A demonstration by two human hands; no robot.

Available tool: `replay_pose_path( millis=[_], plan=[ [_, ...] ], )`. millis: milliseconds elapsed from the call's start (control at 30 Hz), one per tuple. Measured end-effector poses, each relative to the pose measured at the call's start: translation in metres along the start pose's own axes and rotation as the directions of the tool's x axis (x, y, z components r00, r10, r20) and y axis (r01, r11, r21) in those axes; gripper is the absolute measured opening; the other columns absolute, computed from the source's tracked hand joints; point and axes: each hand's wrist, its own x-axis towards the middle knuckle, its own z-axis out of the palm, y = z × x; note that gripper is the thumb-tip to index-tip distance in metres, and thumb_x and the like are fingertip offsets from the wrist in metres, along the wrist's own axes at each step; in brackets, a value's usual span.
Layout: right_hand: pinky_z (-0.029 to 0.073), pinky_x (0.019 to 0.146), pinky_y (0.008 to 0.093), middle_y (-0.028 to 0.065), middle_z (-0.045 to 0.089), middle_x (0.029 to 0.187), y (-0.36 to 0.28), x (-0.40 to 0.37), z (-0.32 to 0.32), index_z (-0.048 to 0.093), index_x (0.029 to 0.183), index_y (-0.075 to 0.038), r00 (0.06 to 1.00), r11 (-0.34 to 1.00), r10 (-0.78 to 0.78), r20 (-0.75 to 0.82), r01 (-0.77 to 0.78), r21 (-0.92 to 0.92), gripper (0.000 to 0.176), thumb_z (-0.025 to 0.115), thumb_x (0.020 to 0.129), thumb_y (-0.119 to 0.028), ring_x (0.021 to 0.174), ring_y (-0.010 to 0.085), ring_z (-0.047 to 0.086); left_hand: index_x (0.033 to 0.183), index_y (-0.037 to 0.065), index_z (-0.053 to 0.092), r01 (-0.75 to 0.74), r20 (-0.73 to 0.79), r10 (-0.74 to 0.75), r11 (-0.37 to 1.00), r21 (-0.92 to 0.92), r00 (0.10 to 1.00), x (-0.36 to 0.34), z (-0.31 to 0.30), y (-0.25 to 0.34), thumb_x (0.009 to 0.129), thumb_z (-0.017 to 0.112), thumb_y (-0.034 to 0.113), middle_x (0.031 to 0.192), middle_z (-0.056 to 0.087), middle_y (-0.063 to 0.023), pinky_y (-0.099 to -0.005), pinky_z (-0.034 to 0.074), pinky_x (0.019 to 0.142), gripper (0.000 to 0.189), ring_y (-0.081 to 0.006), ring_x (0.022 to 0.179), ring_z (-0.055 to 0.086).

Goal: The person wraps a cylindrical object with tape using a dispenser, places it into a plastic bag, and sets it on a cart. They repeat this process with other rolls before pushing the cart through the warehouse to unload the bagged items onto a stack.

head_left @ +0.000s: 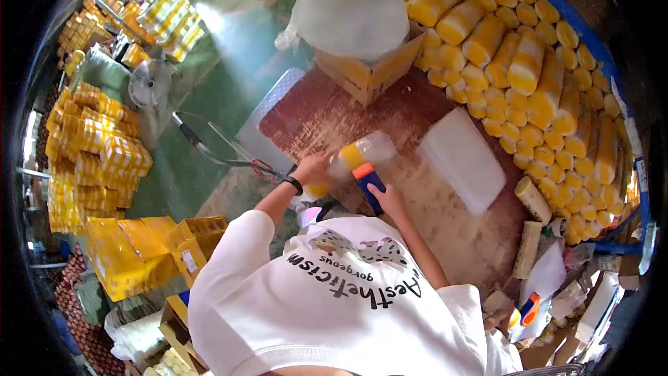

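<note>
My left hand (316, 170), with a dark band on its wrist, is closed around the near end of a clear-wrapped roll (376, 147) with a yellow band. The hand and roll are slightly blurred. In my right hand (390, 202) is a blue tape dispenser (369, 191) with an orange end, touching or very near the roll. Both hands are over the worn red-brown table (431, 237). A stack of white sheets (463, 160) lies to the right of them.
Beyond the table's far edge stands a cardboard box (369, 76) topped by a pale round bundle (351, 10). Yellow-banded rolls (525, 69) are piled at the right. A curved metal bar (202, 150) juts in at the left, near yellow-taped cartons (132, 251). Another dispenser (530, 308) is at lower right.
</note>
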Motion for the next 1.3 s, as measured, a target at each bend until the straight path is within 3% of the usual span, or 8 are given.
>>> replay_pose_path(
  millis=[233, 300, 600, 900, 1033, 1167, 1267, 1300],
  plan=[
    [0.048, 0.068, 0.045, 0.0252, 0.064, 0.076, -0.071, 0.069, -0.002, 0.064, 0.083, 0.007, 0.989, 0.969, -0.138, 0.058, 0.123, 0.215, 0.066, 0.062, 0.074, -0.058, 0.073, 0.0378, 0.063, 0.138, 0.003, 0.027, 0.204, -0.288, -0.108, 0.923, 0.327, 0.951, -0.002, 0.016, -0.004, 0.062, 0.074, 0.051, 0.134, 0.04, -0.0173, -0.0455, 0.033, 0.099, 0.102, -0.0345, 0.122, 0.04],
    [0.048, 0.066, 0.0427, 0.0231, 0.064, 0.074, -0.079, 0.102, 0.015, 0.065, 0.083, 0.007, 0.985, 0.985, -0.172, -0.032, 0.173, 0.009, 0.064, 0.063, 0.074, -0.057, 0.071, 0.0361, 0.064, 0.138, 0.002, 0.026, 0.357, -0.402, -0.185, 0.839, 0.411, 0.897, 0.016, 0.035, -0.021, 0.061, 0.074, 0.053, 0.134, 0.04, -0.0181, -0.0457, 0.031, 0.101, 0.104, -0.0342, 0.121, 0.04],
    [0.046, 0.06, 0.0277, 0.005, 0.063, 0.069, -0.07, 0.054, 0.02, 0.065, 0.076, 0.004, 0.994, 0.841, -0.104, 0.045, 0.064, 0.537, 0.048, 0.066, 0.08, -0.044, 0.066, 0.0132, 0.059, 0.135, 0.006, 0.034, 0.236, -0.334, -0.147, 0.941, 0.243, 0.931, 0.021, 0.008, -0.037, 0.058, 0.076, 0.053, 0.123, 0.048, -0.0165, -0.0456, 0.042, 0.09, 0.099, -0.0348, 0.112, 0.048],
    [0.045, 0.059, 0.0395, 0.018, 0.059, 0.063, -0.003, 0.049, 0.038, 0.061, 0.072, 0.006, 0.996, 0.992, 0.016, 0.086, -0.027, 0.123, 0.068, 0.062, 0.073, -0.062, 0.063, 0.0283, 0.06, 0.13, 0.007, 0.04, 0.241, 0.001, -0.244, 0.96, 0.144, 0.97, 0.043, -0.021, -0.053, 0.056, 0.078, 0.053, 0.104, 0.06, -0.0168, -0.0434, 0.048, 0.078, 0.095, -0.0345, 0.093, 0.058],
    [0.044, 0.054, 0.0369, 0.0117, 0.056, 0.053, 0.006, 0.065, 0.04, 0.062, 0.067, 0.007, 0.995, 0.992, -0.076, 0.066, 0.068, 0.109, 0.062, 0.065, 0.075, -0.054, 0.054, 0.0201, 0.059, 0.137, 0.008, 0.036, 0.207, -0.011, -0.209, 0.974, -0.093, 0.978, 0.027, -0.008, -0.055, 0.056, 0.076, 0.056, 0.104, 0.061, -0.0174, -0.0442, 0.047, 0.075, 0.103, -0.0359, 0.091, 0.058],
    [0.046, 0.063, 0.0426, 0.0253, 0.06, 0.068, 0.0, 0.057, 0.029, 0.06, 0.071, 0.01, 0.991, 0.992, -0.026, 0.129, 0.009, 0.126, 0.069, 0.065, 0.072, -0.059, 0.068, 0.0342, 0.062, 0.136, 0.007, 0.038, 0.206, 0.123, -0.192, 0.972, -0.116, 0.974, 0.023, -0.015, -0.064, 0.06, 0.072, 0.059, 0.124, 0.051, -0.0181, -0.0434, 0.041, 0.092, 0.098, -0.0347, 0.115, 0.047],
    [0.046, 0.065, 0.0418, 0.0239, 0.061, 0.071, -0.021, 0.071, 0.022, 0.061, 0.074, 0.009, 0.988, 0.997, -0.026, 0.15, 0.014, 0.08, 0.067, 0.065, 0.072, -0.058, 0.07, 0.0336, 0.062, 0.122, 0.011, 0.051, 0.057, -0.424, -0.03, 0.997, 0.052, 0.905, 0.024, -0.013, -0.074, 0.06, 0.072, 0.05, 0.12, 0.052, -0.0144, -0.044, 0.042, 0.09, 0.076, -0.0348, 0.111, 0.048],
    [0.046, 0.065, 0.0415, 0.0227, 0.062, 0.071, -0.031, 0.077, 0.02, 0.061, 0.073, 0.008, 0.989, 0.995, -0.041, 0.142, 0.027, 0.1, 0.066, 0.065, 0.072, -0.058, 0.069, 0.0328, 0.062, 0.126, 0.009, 0.046, 0.072, -0.353, -0.033, 0.992, 0.099, 0.935, 0.026, -0.02, -0.074, 0.061, 0.071, 0.054, 0.126, 0.046, -0.0149, -0.0447, 0.04, 0.093, 0.083, -0.035, 0.116, 0.044]
  ],
)
